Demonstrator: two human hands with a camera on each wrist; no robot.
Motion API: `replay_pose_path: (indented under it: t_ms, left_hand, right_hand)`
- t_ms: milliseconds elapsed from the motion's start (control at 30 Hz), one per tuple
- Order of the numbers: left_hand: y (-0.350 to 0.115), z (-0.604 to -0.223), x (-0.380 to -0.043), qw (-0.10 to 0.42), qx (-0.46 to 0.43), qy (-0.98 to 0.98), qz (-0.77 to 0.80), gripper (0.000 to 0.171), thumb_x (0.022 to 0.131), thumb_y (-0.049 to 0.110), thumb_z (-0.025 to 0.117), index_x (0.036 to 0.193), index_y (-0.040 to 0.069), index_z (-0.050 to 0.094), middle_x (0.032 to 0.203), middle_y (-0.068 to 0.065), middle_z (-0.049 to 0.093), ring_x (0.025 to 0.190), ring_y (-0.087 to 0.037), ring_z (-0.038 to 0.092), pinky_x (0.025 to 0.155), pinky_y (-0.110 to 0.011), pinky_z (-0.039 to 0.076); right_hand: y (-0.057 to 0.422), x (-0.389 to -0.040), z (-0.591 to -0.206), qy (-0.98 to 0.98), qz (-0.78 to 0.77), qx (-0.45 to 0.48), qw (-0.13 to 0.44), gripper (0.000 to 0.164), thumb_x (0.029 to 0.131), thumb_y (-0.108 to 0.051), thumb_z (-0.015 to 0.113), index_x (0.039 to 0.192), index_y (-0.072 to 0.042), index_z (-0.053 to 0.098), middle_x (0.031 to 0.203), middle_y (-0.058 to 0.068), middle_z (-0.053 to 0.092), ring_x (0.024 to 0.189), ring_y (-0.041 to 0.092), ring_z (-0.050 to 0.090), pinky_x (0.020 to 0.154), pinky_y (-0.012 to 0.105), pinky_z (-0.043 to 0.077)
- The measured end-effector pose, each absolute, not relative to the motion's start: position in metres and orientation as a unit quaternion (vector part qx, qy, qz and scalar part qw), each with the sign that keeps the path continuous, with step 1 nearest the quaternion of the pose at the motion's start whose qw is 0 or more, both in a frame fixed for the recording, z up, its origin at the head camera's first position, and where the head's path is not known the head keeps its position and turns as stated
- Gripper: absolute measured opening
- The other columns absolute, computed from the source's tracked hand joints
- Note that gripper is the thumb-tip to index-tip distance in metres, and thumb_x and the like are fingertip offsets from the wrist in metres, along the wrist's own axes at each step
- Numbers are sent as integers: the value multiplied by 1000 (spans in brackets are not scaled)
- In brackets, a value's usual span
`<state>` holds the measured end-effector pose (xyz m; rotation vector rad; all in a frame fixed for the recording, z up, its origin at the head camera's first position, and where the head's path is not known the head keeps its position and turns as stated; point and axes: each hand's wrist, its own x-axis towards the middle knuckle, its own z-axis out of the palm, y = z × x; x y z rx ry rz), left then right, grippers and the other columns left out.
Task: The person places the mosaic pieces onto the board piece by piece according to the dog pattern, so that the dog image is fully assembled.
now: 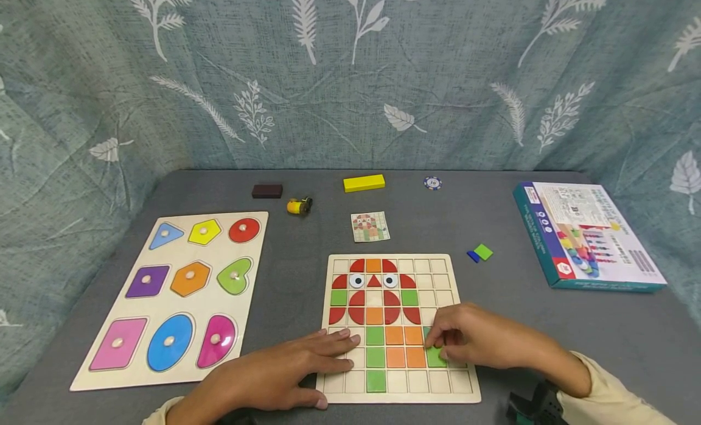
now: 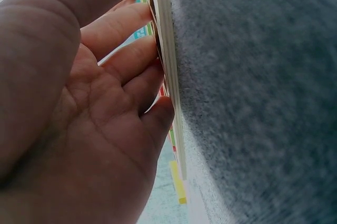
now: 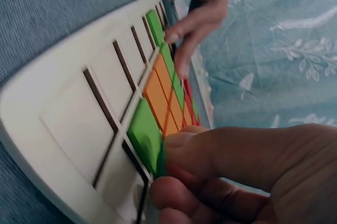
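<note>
A wooden grid board (image 1: 460, 382) lies before me, with red, orange and green pieces and two eye tiles set in its cells as an owl-like figure. My right hand (image 1: 482, 337) is over the board's right side, its thumb and curled fingers pinching at a green square tile (image 3: 143, 132). That tile lies at a cell beside the orange tiles (image 1: 405, 346); the fingers partly hide it and another green piece just above it. My left hand (image 1: 285, 367) rests on the board's left edge, fingers stretched out over the lower-left cells.
Left stands a shape puzzle board (image 1: 208, 303) with knobbed pieces. Behind the grid are a small pattern card (image 1: 370, 226), yellow block (image 1: 364, 182), dark block (image 1: 267, 191), toy vehicle (image 1: 299, 206) and poker chip (image 1: 432, 182). Loose green tile (image 1: 484, 251), blue piece (image 1: 473, 256) and box (image 1: 591, 236) lie right.
</note>
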<state>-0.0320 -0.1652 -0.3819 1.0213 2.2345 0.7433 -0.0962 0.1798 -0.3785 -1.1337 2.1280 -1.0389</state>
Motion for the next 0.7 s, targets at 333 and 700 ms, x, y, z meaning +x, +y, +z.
replay_pose_path:
  t_ms: [333,700]
  left_hand:
    - [-166,-383,-33,270,398,833,273,56,91,28,70,143,18,52,155,6,32,143,-18,26,110,-42,31]
    - [-165,-382,-32,265,404,834,266,56,91,27,70,143,18,51,154,4,33,143,-19,27,108,-41,34]
  right_hand:
    - [194,-119,-383,829,-372,-377,181,16,88,0,69,101,-8,72,92,-6,63,76,6,54,65,25,51]
    - [211,-138,-395,859,-383,-339,26,26,83,6,72,107,-3,71,93,-1,64,80,9,57,67,29,52]
